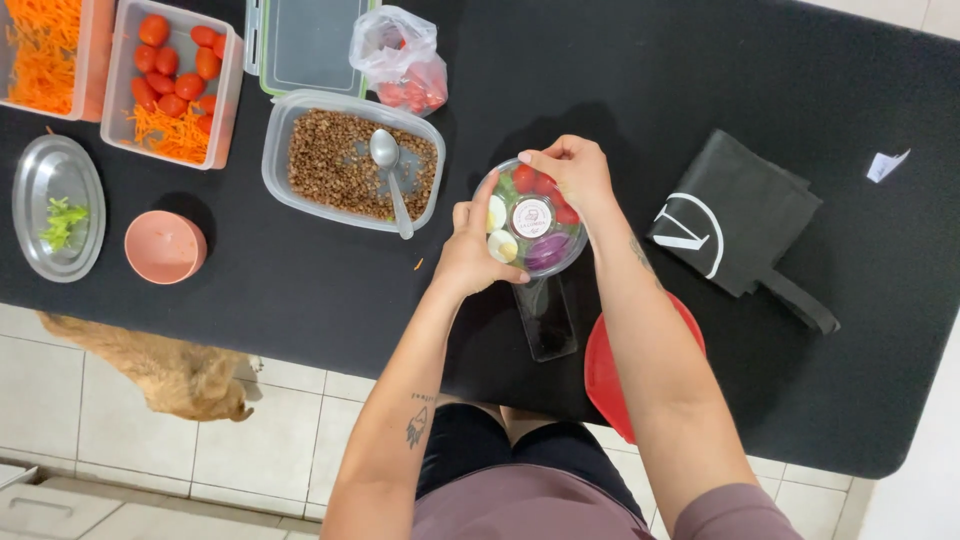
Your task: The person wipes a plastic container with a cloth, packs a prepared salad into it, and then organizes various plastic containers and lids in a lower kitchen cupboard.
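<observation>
Both hands (pixel 520 215) around salad bowl (pixel 533 218)

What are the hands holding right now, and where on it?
Both hands grip the round clear-lidded salad bowl by its rim: the left hand on its left edge, the right hand with fingers on its top edge.

Mauve short-sleeved top, tattooed forearms

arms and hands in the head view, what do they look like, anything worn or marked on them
Both forearms are bare, with no gloves, rings or watch visible. The left hand belongs to an arm with a small dark tattoo and a line of script near the elbow. The right hand has a small dark tattoo just past the wrist. Short mauve sleeves show at the bottom edge.
</observation>
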